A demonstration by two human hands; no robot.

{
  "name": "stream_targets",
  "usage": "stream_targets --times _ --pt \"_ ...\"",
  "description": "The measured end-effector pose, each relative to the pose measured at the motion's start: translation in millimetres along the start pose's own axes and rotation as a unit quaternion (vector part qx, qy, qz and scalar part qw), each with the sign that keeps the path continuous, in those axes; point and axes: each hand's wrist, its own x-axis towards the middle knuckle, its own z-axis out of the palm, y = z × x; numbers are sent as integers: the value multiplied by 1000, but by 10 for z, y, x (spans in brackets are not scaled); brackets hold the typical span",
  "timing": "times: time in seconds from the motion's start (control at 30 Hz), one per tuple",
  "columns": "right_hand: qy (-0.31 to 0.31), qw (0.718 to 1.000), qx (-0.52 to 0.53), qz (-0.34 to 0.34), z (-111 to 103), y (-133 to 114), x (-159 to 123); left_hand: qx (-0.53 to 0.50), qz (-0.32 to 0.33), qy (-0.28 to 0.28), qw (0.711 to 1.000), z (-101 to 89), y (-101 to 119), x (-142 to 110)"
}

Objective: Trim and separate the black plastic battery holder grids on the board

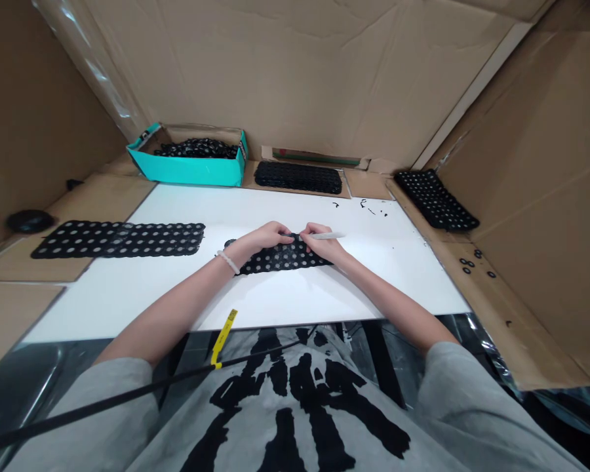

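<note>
A black rubbery sheet (281, 257) with rows of round holes lies on the white board in front of me. My left hand (270, 237) grips its far edge, thumb and fingers closed near the middle. Close beside it, my right hand (322, 241) is closed around a slim, pale, pen-shaped tool (330, 235). The tool's tip is at the sheet's far edge, by my left thumb; its exact kind is too small to make out. My left forearm and wrist cover part of the sheet's left end.
Another perforated sheet (120, 239) lies at left, near a black round object (29, 221). Behind are a turquoise box (191, 172) of black pieces and a sheet stack (297, 178). At right, a sheet (435, 200) leans on cardboard near several small rings (467, 263). Black scraps (368, 208) dot the board.
</note>
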Motion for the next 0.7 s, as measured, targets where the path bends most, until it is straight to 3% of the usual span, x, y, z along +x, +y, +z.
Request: stream_targets --times 0.13,0.2,0.4,0.7 --pt "24 999 -35 -16 67 -13 -13 -30 13 -78 996 -113 18 -3" --pt "25 999 -30 -15 64 -2 3 1 33 -89 996 -141 28 -13" --pt "-29 994 90 52 -25 48 61 133 76 15 988 -41 73 -64" --pt "-36 992 113 41 -23 74 59 29 46 19 998 -6 35 -21"
